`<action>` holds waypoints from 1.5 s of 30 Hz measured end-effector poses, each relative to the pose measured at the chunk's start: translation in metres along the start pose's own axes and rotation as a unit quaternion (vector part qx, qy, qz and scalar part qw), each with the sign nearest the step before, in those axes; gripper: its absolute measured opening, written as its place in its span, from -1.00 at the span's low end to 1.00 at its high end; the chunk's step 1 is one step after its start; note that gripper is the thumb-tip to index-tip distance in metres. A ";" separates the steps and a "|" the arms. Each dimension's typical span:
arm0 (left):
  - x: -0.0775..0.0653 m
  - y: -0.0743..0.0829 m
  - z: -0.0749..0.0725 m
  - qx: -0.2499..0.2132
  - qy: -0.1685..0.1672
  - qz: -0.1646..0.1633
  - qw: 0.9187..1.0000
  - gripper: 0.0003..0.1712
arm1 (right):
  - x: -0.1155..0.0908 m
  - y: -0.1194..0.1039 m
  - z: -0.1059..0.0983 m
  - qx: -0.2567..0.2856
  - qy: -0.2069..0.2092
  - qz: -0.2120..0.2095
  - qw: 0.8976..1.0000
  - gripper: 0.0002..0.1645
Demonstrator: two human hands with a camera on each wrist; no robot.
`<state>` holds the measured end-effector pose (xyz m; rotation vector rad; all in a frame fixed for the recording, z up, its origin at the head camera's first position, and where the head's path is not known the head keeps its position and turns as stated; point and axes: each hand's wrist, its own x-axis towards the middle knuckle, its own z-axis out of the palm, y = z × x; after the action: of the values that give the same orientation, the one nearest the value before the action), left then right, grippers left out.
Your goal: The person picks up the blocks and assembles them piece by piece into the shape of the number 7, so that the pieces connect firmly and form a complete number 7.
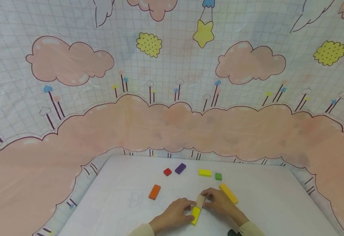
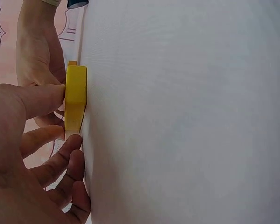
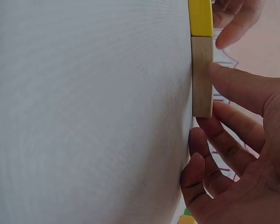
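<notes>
A yellow block [image 1: 195, 215] and a plain wooden block [image 1: 200, 201] lie end to end in one line on the white table. My left hand [image 1: 176, 211] holds the yellow block, thumb on its side and index finger up near the joint with the wooden one. In the left wrist view the yellow block [image 2: 76, 88] stands close before that thumb. My right hand [image 1: 220, 202] grips the wooden block, thumb along its side and fingertips at its far end. The right wrist view shows the wooden block [image 3: 202, 77] butted against the yellow one [image 3: 200, 17].
Beyond the hands lie a red block [image 1: 167, 172], a purple block [image 1: 180, 168], another yellow block [image 1: 205, 172] and a green block [image 1: 218, 176]. An orange block [image 1: 154, 192] is to the left. A long amber-yellow block [image 1: 228, 193] lies just beside the right hand.
</notes>
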<state>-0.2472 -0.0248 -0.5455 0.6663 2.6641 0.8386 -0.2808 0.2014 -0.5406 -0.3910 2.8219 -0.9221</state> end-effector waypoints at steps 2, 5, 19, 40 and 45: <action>0.001 0.001 -0.001 0.006 -0.003 0.001 1.000 -0.46 | 0.001 0.000 -0.001 0.000 -0.001 0.000 1.000 -0.57; 0.004 0.002 -0.001 0.009 -0.008 -0.002 1.000 -0.46 | 0.002 0.001 -0.001 0.003 -0.005 0.000 1.000 -0.57; 0.011 0.004 0.000 0.027 -0.016 -0.016 0.999 -0.48 | 0.005 0.008 -0.003 0.026 -0.016 -0.014 0.999 -0.57; 0.009 0.002 0.000 0.034 -0.018 -0.018 0.999 -0.50 | 0.003 0.011 -0.028 0.041 0.036 -0.019 0.998 -0.58; 0.010 0.002 0.000 0.026 -0.019 -0.015 0.999 -0.49 | 0.003 0.015 -0.033 0.040 0.056 -0.018 0.997 -0.60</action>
<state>-0.2550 -0.0185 -0.5450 0.6454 2.6635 0.7442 -0.2938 0.2302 -0.5232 -0.3926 2.8735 -1.0942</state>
